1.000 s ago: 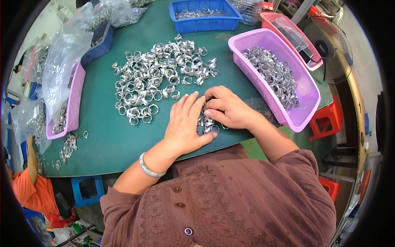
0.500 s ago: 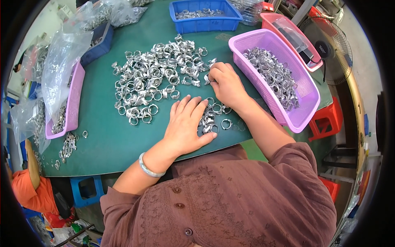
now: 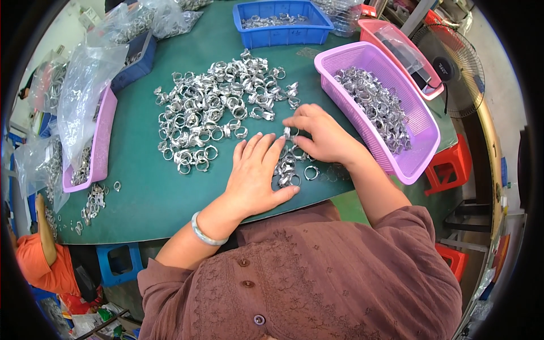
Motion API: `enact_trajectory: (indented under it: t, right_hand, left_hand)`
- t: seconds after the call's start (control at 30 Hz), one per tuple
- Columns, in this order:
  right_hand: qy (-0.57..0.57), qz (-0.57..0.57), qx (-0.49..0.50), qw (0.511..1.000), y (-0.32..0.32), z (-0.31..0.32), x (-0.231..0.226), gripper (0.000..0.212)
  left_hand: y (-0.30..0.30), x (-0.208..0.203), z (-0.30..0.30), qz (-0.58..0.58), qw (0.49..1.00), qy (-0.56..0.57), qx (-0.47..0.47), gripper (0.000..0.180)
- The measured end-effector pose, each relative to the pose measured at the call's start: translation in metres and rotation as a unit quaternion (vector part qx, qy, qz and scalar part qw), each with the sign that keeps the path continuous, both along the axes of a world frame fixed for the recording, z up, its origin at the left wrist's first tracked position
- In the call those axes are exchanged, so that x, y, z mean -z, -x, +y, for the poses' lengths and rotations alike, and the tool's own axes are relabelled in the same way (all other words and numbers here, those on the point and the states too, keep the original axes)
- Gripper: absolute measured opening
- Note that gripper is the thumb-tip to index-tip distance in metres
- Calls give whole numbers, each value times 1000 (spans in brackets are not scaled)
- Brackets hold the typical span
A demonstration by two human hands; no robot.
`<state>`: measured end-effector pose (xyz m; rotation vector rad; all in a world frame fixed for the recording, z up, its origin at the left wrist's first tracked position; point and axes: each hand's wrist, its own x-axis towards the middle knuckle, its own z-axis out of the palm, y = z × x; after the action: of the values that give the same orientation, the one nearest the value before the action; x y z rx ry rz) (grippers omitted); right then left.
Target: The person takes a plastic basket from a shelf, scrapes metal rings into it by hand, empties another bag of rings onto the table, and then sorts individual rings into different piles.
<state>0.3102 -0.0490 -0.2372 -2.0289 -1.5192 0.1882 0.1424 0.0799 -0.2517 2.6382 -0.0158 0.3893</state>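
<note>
Silvery ring [image 3: 287,133] pinched between thumb and forefinger of right hand [image 3: 325,136], just beyond small ring cluster [image 3: 287,166] near front edge of surface [image 3: 130,204]; left hand [image 3: 255,170] flat beside cluster, fingers slightly spread; larger ring heap [image 3: 209,107] farther back; lilac basket [image 3: 420,139] at right edge.

Two purple baskets [image 3: 360,116], one pink basket [image 3: 371,29], one fan [image 3: 443,69], rings [image 3: 195,113] past counting

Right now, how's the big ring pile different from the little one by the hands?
The big pile spreads wide; the little pile is a small cluster. The big pile lies farther from the person; the little pile sits right beside the left hand. Both are silver-coloured rings on the green table.
</note>
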Motion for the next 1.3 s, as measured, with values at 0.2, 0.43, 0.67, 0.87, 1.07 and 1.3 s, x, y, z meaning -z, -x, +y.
enact_trajectory:
  t: [0.2, 0.43, 0.67, 0.87, 1.07, 1.3]
  right_hand:
    - [-120, -69, 108, 984, -17, 9, 8, 30]
    - [-60, -86, 151, 983, -24, 25, 22, 35]
    - [-23, -56, 93, 994, -27, 13, 13, 21]
    - [-39, -105, 81, 990, -27, 13, -4, 19]
    - [-20, -109, 171, 979, -41, 51, 22, 38]
    - [46, -80, 160, 983, -41, 46, 14, 28]
  left_hand:
    - [-6, -5, -3, 0, 999, -25, 21, 85]
    - [-5, -1, 0, 6, 999, -29, 38, 81]
    - [-4, 0, 0, 0, 999, -24, 43, 79]
    - [-4, 0, 0, 4, 999, -26, 40, 78]
    - [-11, -4, 5, 10, 994, -70, 78, 82]
    - [-13, -1, 7, -2, 995, -53, 88, 80]
